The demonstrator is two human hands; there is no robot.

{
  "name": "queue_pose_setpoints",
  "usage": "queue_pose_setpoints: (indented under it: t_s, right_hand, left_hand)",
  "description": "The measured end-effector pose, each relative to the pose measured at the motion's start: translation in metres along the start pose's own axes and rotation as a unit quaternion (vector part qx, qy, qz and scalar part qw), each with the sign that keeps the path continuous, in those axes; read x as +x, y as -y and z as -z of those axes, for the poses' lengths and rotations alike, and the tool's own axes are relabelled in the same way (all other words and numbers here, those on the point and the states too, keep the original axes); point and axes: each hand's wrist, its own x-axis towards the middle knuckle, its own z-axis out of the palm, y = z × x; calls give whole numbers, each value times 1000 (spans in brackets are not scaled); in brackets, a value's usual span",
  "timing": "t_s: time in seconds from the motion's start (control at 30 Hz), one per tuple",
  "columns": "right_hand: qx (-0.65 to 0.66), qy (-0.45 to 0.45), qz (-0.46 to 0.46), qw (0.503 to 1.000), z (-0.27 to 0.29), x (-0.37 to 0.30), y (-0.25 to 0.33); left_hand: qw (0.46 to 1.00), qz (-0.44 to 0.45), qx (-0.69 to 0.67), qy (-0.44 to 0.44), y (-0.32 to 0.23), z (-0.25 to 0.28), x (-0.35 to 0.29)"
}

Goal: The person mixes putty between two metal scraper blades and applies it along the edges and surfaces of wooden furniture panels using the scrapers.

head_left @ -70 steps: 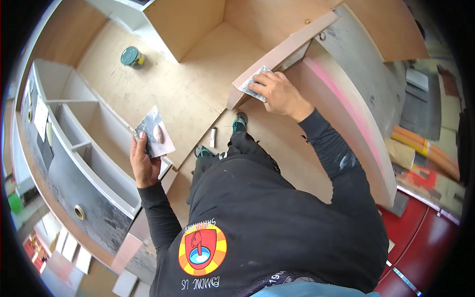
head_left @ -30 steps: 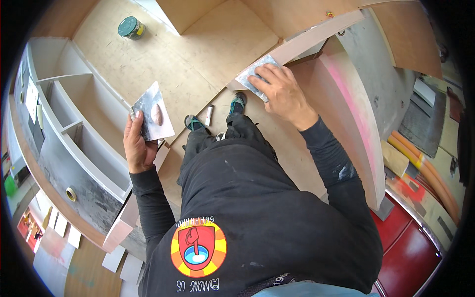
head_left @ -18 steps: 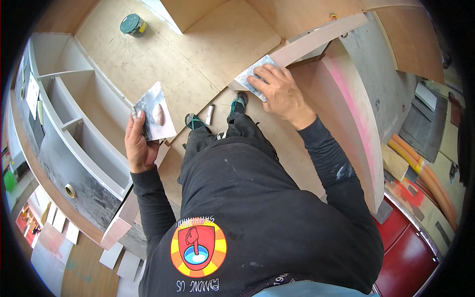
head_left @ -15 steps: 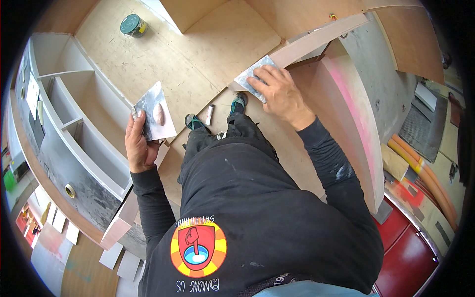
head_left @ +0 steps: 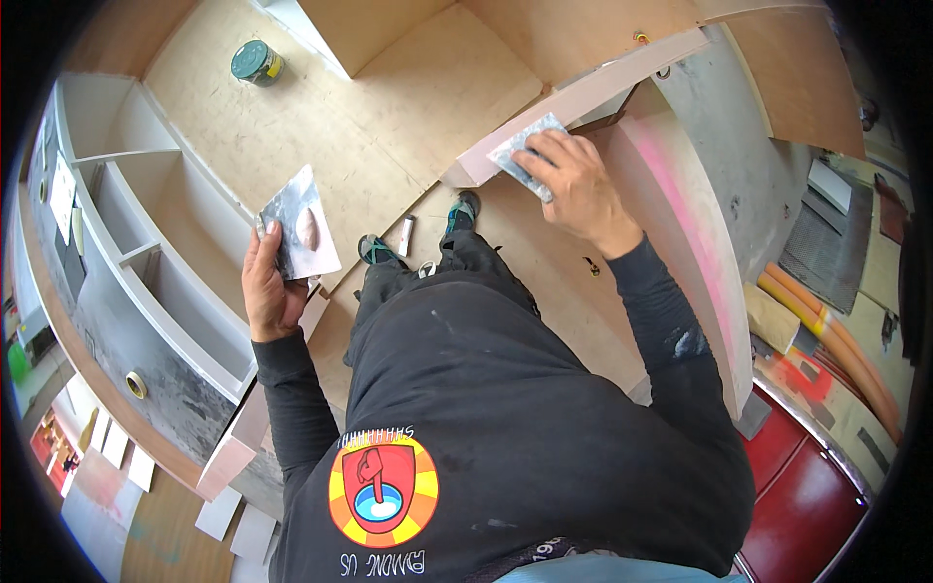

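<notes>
Overhead, left hand (head_left: 272, 291) fingers gripping filler plate (head_left: 299, 225), right hand (head_left: 575, 185) fingers pressing spreader (head_left: 525, 148) on panel edge (head_left: 583, 97), tin (head_left: 257, 62) well apart.

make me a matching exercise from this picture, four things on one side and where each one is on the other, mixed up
Things:
1. green tin
2. flat blade with a pinkish blob of filler
3. second flat blade
4. roll of tape

Places:
A. pressed under the right hand on the edge of the curved pink panel
B. on the grey shelf unit at lower left
C. standing alone on the plywood floor at the top
D. held up in the left hand

Pairs: 1-C, 2-D, 3-A, 4-B
</notes>
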Motion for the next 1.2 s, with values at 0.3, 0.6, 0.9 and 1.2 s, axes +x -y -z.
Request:
queue_pose_setpoints:
  t_s: [0.3,0.6,0.9,1.2]
  right_hand:
    - [4,8,-2,1000,-8,12,-27]
    - [11,-1,11,1000,-16,9,-33]
    - [20,31,12,999,11,-14,-17]
    - [26,0,23,999,-17,11,-7]
  left_hand:
    - [1000,-2,4,-3,-2,-6,-9]
    - [1000,-3,-1,-25,2,-12,-14]
    - [1000,-18,-10,-21,7,-12,-16]
    - [999,-23,-34,-2,8,-10,-20]
